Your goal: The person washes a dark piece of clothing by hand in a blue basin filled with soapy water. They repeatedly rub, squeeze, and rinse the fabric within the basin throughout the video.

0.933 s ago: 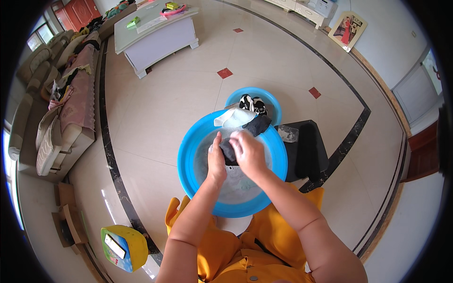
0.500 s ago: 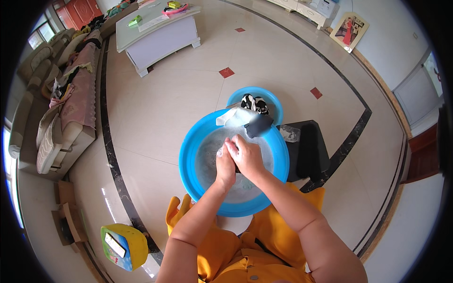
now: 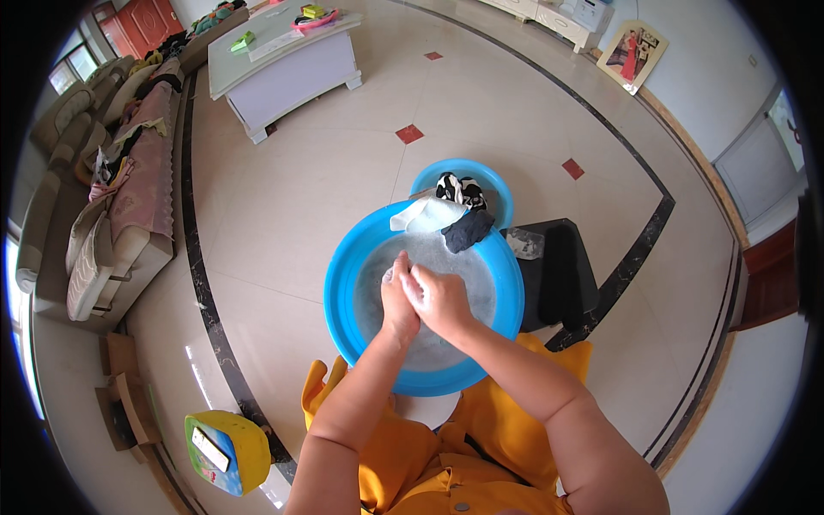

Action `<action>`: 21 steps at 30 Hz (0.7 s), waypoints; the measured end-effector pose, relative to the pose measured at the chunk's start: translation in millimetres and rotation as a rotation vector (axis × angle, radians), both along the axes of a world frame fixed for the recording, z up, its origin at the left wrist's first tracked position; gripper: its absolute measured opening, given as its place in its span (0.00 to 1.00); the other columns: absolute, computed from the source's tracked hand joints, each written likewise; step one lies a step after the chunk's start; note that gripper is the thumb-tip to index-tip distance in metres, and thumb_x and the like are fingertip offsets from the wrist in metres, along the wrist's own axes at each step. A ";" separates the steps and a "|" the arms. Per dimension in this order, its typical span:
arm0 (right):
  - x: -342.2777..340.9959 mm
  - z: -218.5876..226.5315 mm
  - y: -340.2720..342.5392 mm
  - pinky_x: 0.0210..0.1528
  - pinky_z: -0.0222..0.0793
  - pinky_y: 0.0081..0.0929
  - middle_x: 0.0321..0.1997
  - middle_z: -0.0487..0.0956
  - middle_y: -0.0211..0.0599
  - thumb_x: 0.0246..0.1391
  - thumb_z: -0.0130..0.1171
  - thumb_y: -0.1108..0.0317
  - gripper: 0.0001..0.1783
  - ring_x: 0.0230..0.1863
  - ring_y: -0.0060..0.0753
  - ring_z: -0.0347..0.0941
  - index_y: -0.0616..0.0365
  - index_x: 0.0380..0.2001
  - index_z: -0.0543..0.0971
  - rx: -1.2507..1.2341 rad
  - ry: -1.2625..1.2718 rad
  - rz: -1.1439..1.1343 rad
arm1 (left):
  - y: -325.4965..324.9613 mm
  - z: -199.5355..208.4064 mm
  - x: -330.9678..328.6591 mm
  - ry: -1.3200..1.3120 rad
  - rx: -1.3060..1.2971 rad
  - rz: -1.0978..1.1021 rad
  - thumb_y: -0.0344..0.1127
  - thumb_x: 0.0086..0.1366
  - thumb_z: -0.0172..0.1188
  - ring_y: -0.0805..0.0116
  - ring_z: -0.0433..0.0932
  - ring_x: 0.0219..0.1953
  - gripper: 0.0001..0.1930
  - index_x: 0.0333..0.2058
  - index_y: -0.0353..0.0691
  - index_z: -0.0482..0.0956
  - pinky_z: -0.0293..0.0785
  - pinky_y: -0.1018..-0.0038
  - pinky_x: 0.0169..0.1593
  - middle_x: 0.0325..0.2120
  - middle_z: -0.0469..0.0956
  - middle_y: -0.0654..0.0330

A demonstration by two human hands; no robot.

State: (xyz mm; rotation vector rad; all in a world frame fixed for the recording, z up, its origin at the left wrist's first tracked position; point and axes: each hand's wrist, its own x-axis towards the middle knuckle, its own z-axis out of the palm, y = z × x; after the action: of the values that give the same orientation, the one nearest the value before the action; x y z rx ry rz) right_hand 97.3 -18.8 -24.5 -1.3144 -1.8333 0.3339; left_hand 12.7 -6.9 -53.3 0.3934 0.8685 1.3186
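Left hand (image 3: 398,300) against right hand (image 3: 441,299), grasp unclear; dark cloth (image 3: 468,230), long axis slanting far-right.

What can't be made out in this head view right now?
In the head view:
- Anything between the left hand and right hand: hidden by the hands themselves.
- The big basin's bottom: covered by cloudy, sudsy water.
- The small basin's near side: blocked by the big basin and cloths.
- The cabinet's far part: cut off by the top edge.

A head-worn fisheye looks down over the large basin (image 3: 340,296)
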 end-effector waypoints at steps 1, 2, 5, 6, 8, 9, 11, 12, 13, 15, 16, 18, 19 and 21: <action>-2.2 -0.4 -3.6 0.18 0.67 0.35 0.15 0.75 0.40 0.50 0.58 0.64 0.10 0.17 0.43 0.73 0.55 0.21 0.72 0.023 0.010 0.014 | 2.1 2.5 -4.6 -0.037 -0.009 -0.044 0.43 0.66 0.50 0.78 0.67 0.24 0.12 0.26 0.45 0.69 0.65 0.77 0.28 0.19 0.67 0.69; -3.3 -0.5 -5.7 0.18 0.67 0.34 0.14 0.74 0.39 0.50 0.58 0.64 0.09 0.17 0.42 0.73 0.54 0.21 0.72 0.046 0.020 0.028 | 4.3 5.8 -5.9 -0.073 -0.019 -0.088 0.44 0.65 0.51 0.78 0.66 0.22 0.12 0.26 0.46 0.68 0.64 0.77 0.26 0.18 0.66 0.70; -4.5 -2.7 -3.1 0.17 0.66 0.33 0.13 0.74 0.38 0.49 0.58 0.64 0.09 0.16 0.41 0.73 0.54 0.20 0.73 0.075 -0.013 0.002 | 3.7 6.7 -1.8 -0.089 -0.040 -0.041 0.44 0.65 0.51 0.78 0.66 0.22 0.12 0.26 0.45 0.68 0.64 0.76 0.27 0.18 0.65 0.69; -5.3 -2.8 -1.6 0.16 0.66 0.32 0.13 0.74 0.38 0.49 0.58 0.64 0.10 0.15 0.41 0.72 0.54 0.20 0.72 0.083 -0.019 -0.013 | 2.4 5.5 -1.0 -0.081 -0.039 -0.019 0.44 0.65 0.51 0.78 0.67 0.23 0.13 0.26 0.45 0.68 0.65 0.76 0.27 0.18 0.65 0.69; -2.7 -2.3 1.4 0.16 0.65 0.33 0.13 0.73 0.38 0.50 0.57 0.64 0.10 0.15 0.41 0.72 0.54 0.19 0.72 0.094 -0.028 -0.044 | 1.1 -3.8 0.7 -0.019 0.056 0.010 0.45 0.66 0.48 0.77 0.69 0.26 0.13 0.29 0.42 0.70 0.66 0.76 0.30 0.22 0.69 0.68; -0.7 -1.6 2.9 0.16 0.65 0.33 0.12 0.73 0.38 0.51 0.57 0.64 0.10 0.15 0.41 0.72 0.54 0.19 0.72 0.099 -0.032 -0.060 | 0.7 -7.7 2.0 0.013 0.103 0.025 0.45 0.67 0.47 0.77 0.70 0.28 0.13 0.30 0.41 0.71 0.67 0.75 0.32 0.24 0.71 0.67; 3.9 -0.9 6.5 0.16 0.64 0.33 0.12 0.73 0.38 0.51 0.56 0.64 0.11 0.14 0.40 0.71 0.53 0.19 0.72 0.076 -0.031 -0.059 | -3.0 -0.2 9.1 0.162 0.087 0.078 0.44 0.68 0.44 0.75 0.72 0.32 0.15 0.35 0.39 0.72 0.68 0.75 0.35 0.29 0.73 0.65; 6.1 -0.7 7.6 0.15 0.64 0.33 0.12 0.72 0.38 0.52 0.56 0.63 0.11 0.14 0.40 0.71 0.53 0.19 0.72 0.064 -0.030 -0.058 | -5.3 4.6 13.4 0.237 0.079 0.104 0.44 0.69 0.43 0.74 0.72 0.34 0.16 0.38 0.37 0.72 0.68 0.75 0.37 0.31 0.75 0.64; 7.5 -1.3 7.9 0.16 0.63 0.37 0.12 0.72 0.41 0.54 0.54 0.62 0.13 0.15 0.45 0.71 0.55 0.19 0.71 0.013 -0.035 -0.070 | -6.0 8.7 17.3 0.296 0.037 0.130 0.43 0.70 0.39 0.74 0.72 0.36 0.18 0.42 0.34 0.72 0.69 0.76 0.39 0.33 0.76 0.63; 14.8 0.1 14.7 0.18 0.63 0.39 0.13 0.71 0.44 0.54 0.53 0.62 0.14 0.16 0.49 0.70 0.56 0.18 0.71 -0.020 0.026 -0.117 | -9.5 0.8 15.7 0.489 0.217 -0.008 0.43 0.71 0.38 0.76 0.71 0.35 0.19 0.40 0.34 0.73 0.68 0.77 0.39 0.32 0.75 0.64; 20.0 1.9 19.3 0.18 0.63 0.40 0.13 0.71 0.46 0.55 0.53 0.62 0.15 0.17 0.51 0.70 0.57 0.18 0.70 -0.035 0.055 -0.142 | -11.5 1.2 15.8 0.584 0.308 -0.080 0.43 0.71 0.38 0.77 0.71 0.34 0.19 0.39 0.34 0.74 0.68 0.78 0.38 0.31 0.75 0.64; 30.3 8.9 25.9 0.20 0.61 0.41 0.15 0.71 0.49 0.57 0.52 0.61 0.17 0.19 0.55 0.69 0.60 0.19 0.70 -0.127 0.122 -0.157 | -18.5 4.0 18.0 0.701 0.285 -0.170 0.42 0.71 0.39 0.80 0.65 0.30 0.19 0.31 0.33 0.73 0.65 0.78 0.34 0.27 0.71 0.67; 33.3 8.7 27.4 0.20 0.61 0.40 0.15 0.70 0.50 0.57 0.52 0.61 0.17 0.18 0.54 0.68 0.61 0.20 0.70 -0.173 0.210 -0.141 | -20.7 5.6 20.2 0.663 0.318 -0.161 0.42 0.71 0.39 0.80 0.64 0.30 0.19 0.30 0.33 0.73 0.64 0.78 0.33 0.26 0.70 0.67; 36.4 10.6 29.0 0.22 0.61 0.36 0.15 0.70 0.48 0.56 0.54 0.61 0.16 0.18 0.48 0.68 0.62 0.21 0.70 -0.269 0.333 -0.115 | -22.1 6.9 23.1 0.606 0.352 -0.148 0.42 0.71 0.40 0.80 0.62 0.29 0.19 0.29 0.34 0.72 0.62 0.79 0.32 0.25 0.69 0.68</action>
State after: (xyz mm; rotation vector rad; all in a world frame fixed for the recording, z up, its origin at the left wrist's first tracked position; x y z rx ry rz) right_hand 133.7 10.2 -13.9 -1.4397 -1.4644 0.7122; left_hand 35.8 -29.0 -46.5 1.1547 1.0763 1.2279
